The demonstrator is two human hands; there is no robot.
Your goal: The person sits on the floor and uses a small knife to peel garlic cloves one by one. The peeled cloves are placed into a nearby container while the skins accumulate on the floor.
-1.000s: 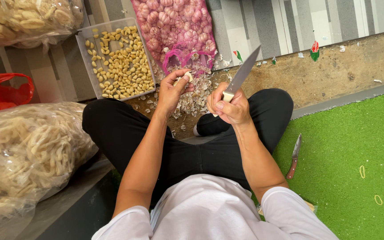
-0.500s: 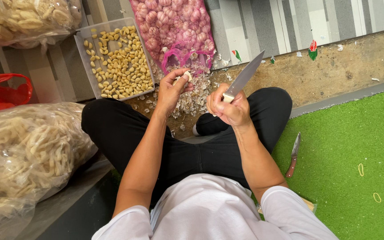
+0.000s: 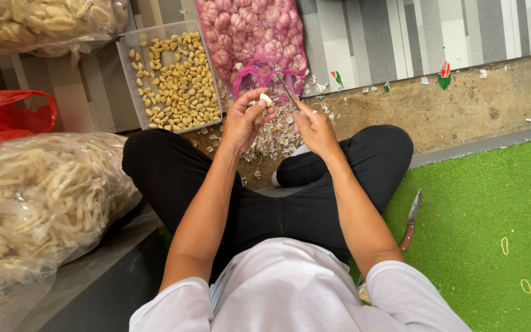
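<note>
While a pink mesh sack of garlic bulbs (image 3: 250, 34) lies beyond the clear plastic tub of peeled cloves (image 3: 176, 77), the left hand (image 3: 244, 120) fingers pinch a pale garlic clove (image 3: 265, 98); the right hand (image 3: 316, 128) fingers grip a thin steel knife (image 3: 283, 86), tip beside the clove.

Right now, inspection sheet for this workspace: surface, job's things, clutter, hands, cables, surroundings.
Surface: bare dirt floor, green turf mat on the right.
Job's things: garlic clove in left hand; knife in right hand, blade at the clove.
Clutter: garlic skins piled ahead of the legs; rubber bands on the turf.
Hands: both closed on their things.
Cables: nothing seen.
Surroundings: tray of peeled cloves, pink net sack of garlic, spare knife, clear bags, red bag.
</note>
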